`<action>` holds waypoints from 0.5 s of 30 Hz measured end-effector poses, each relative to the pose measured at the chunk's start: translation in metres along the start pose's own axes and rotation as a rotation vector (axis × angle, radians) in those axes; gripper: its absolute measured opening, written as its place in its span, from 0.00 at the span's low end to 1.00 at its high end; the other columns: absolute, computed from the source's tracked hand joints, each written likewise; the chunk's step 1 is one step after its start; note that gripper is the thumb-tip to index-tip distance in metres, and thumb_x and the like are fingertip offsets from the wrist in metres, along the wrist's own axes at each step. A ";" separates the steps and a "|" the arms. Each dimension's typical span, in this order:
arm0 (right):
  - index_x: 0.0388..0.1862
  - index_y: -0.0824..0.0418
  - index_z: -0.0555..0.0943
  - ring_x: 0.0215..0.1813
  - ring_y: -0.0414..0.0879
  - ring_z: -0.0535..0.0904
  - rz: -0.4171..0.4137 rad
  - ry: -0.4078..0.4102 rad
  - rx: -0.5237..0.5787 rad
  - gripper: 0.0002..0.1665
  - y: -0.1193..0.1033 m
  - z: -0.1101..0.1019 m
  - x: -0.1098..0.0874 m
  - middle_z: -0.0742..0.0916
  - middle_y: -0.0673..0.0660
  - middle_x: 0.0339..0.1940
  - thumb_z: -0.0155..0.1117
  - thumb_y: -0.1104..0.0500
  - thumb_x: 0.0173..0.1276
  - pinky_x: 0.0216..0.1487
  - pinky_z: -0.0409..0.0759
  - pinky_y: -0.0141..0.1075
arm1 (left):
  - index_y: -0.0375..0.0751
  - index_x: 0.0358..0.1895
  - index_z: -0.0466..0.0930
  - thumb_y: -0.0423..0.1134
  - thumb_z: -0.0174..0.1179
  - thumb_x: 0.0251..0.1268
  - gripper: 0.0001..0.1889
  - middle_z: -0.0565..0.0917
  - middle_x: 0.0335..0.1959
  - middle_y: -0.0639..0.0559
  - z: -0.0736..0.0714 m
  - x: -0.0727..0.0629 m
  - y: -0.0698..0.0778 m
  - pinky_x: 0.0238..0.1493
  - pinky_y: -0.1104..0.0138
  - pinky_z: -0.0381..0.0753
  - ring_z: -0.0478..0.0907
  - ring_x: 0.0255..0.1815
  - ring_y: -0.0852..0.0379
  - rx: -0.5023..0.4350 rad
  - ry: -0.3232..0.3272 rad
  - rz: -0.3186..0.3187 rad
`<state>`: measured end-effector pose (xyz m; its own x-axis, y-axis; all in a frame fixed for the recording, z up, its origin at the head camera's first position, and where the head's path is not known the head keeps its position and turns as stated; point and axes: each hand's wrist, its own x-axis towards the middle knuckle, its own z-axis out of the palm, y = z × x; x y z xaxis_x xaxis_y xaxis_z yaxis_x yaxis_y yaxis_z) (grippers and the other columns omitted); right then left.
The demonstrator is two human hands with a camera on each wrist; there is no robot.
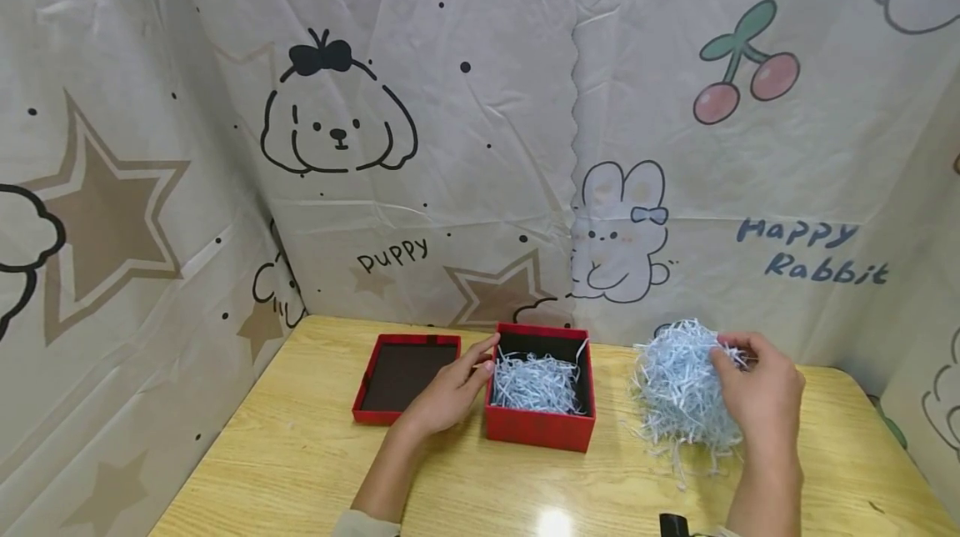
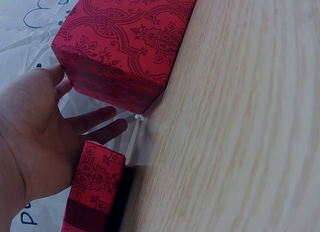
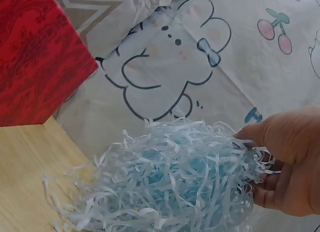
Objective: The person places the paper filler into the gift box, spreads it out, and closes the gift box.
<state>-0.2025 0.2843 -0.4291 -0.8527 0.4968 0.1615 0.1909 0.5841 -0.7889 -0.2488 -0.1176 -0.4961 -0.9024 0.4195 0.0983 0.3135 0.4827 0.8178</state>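
Observation:
A red patterned box (image 1: 538, 430) with a dark inside stands on the table, partly filled with pale blue shredded paper (image 1: 537, 383). My left hand (image 1: 447, 391) is at the box's left side, its fingers fairly straight and the tips at the wall and rim; the left wrist view shows the hand (image 2: 37, 137) not wrapped round the box. To the right lies a loose heap of the same shredded paper (image 1: 681, 387). My right hand (image 1: 765, 395) pinches strands at the heap's right edge; in the right wrist view its fingertips are partly hidden among the strands (image 3: 175, 177).
The red box lid (image 1: 408, 374) lies left of the box with its dark inside up, close to my left hand. Stray strands (image 1: 678, 462) lie in front of the heap. A printed cloth (image 1: 495, 145) hangs behind the wooden table (image 1: 300, 454).

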 end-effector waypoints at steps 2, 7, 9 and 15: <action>0.64 0.65 0.81 0.63 0.64 0.76 0.005 0.031 0.020 0.20 -0.004 -0.001 -0.001 0.83 0.70 0.64 0.62 0.57 0.81 0.59 0.76 0.57 | 0.59 0.85 0.59 0.50 0.47 0.88 0.28 0.74 0.76 0.43 0.000 0.000 0.000 0.75 0.43 0.69 0.73 0.75 0.44 0.002 -0.001 -0.002; 0.64 0.65 0.82 0.67 0.64 0.76 -0.005 0.080 0.054 0.19 -0.008 -0.002 -0.001 0.84 0.69 0.65 0.62 0.56 0.81 0.66 0.73 0.60 | 0.59 0.85 0.59 0.49 0.47 0.88 0.28 0.74 0.76 0.43 0.000 0.001 0.000 0.75 0.42 0.69 0.73 0.75 0.43 0.003 0.002 0.004; 0.64 0.64 0.82 0.68 0.63 0.76 0.000 0.086 0.061 0.20 -0.010 -0.002 -0.001 0.83 0.68 0.65 0.62 0.56 0.81 0.66 0.74 0.60 | 0.59 0.85 0.59 0.49 0.47 0.88 0.28 0.74 0.76 0.42 0.000 0.000 0.000 0.75 0.41 0.69 0.73 0.75 0.43 0.003 0.003 0.007; 0.65 0.64 0.82 0.68 0.63 0.76 -0.002 0.100 0.075 0.19 -0.016 -0.005 -0.004 0.83 0.68 0.66 0.61 0.57 0.81 0.65 0.75 0.60 | 0.59 0.85 0.59 0.50 0.47 0.88 0.29 0.74 0.76 0.42 0.000 0.000 0.000 0.75 0.42 0.68 0.72 0.75 0.43 -0.001 -0.002 -0.001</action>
<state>-0.1995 0.2758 -0.4139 -0.7994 0.5597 0.2185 0.1492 0.5371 -0.8302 -0.2490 -0.1176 -0.4960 -0.9021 0.4206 0.0961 0.3122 0.4826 0.8183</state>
